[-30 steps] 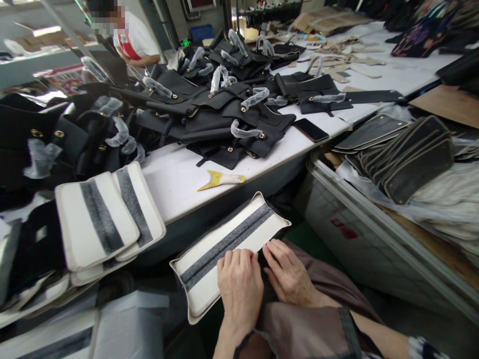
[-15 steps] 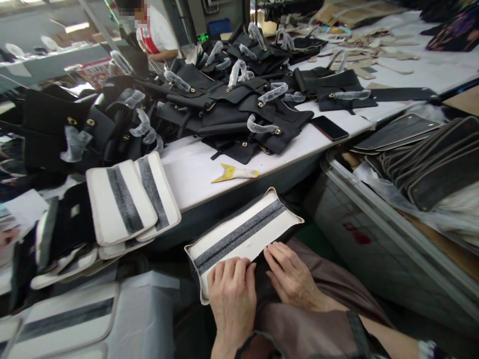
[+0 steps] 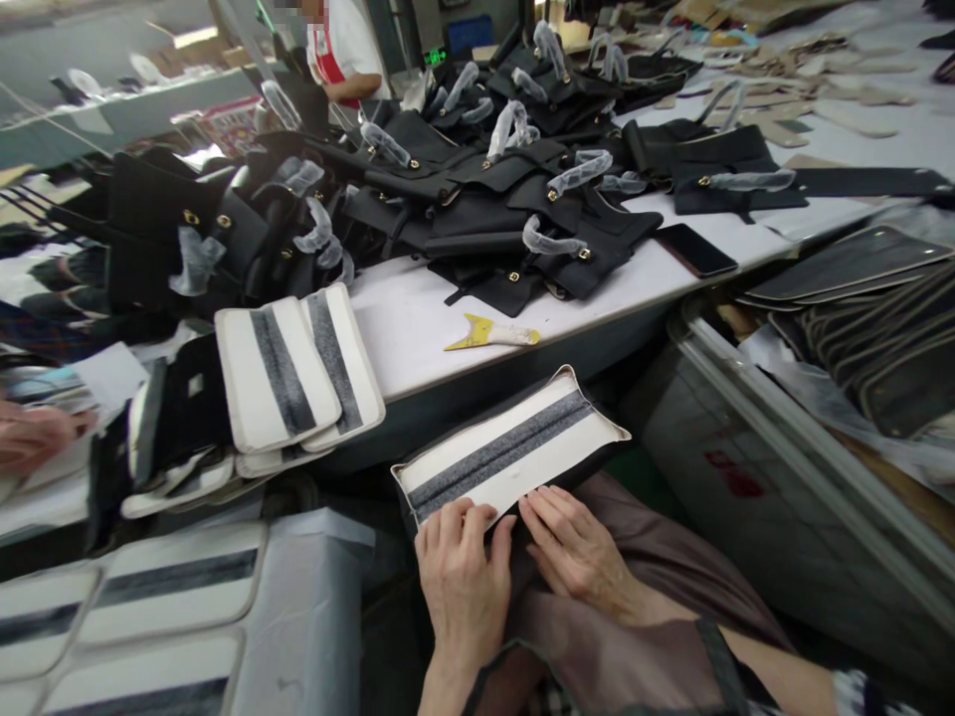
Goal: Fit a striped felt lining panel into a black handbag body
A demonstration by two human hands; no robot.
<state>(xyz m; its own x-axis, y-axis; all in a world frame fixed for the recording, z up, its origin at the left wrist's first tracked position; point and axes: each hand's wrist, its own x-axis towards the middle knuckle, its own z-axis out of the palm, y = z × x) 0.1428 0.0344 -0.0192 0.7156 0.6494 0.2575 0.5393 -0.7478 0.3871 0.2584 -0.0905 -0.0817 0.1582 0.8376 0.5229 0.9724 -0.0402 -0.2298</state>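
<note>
A white rectangular panel (image 3: pixel 514 443) with a dark grey stripe along its middle faces up over my lap. Its raised rim is set into a black bag body, mostly hidden beneath. My left hand (image 3: pixel 463 572) grips the near long edge toward the left, fingers bent over the white face and thumb at the edge. Beside it, my right hand (image 3: pixel 578 547) pinches the same edge near its middle, fingers together. What lies under both sets of fingertips is hidden.
Black bags (image 3: pixel 477 209) with plastic-wrapped handles are heaped on the white table (image 3: pixel 418 348). A yellow-and-white scraper-like tool (image 3: pixel 492 332) and a phone (image 3: pixel 695 249) lie near its edge. Striped white panels (image 3: pixel 280 378) are stacked left; dark panels (image 3: pixel 880 328) fill a bin right. A person (image 3: pixel 347 55) stands behind.
My view has shifted, so the table and bags appear farther right and slightly higher. Both hands sit a little farther left along the panel's near edge, still gripping it.
</note>
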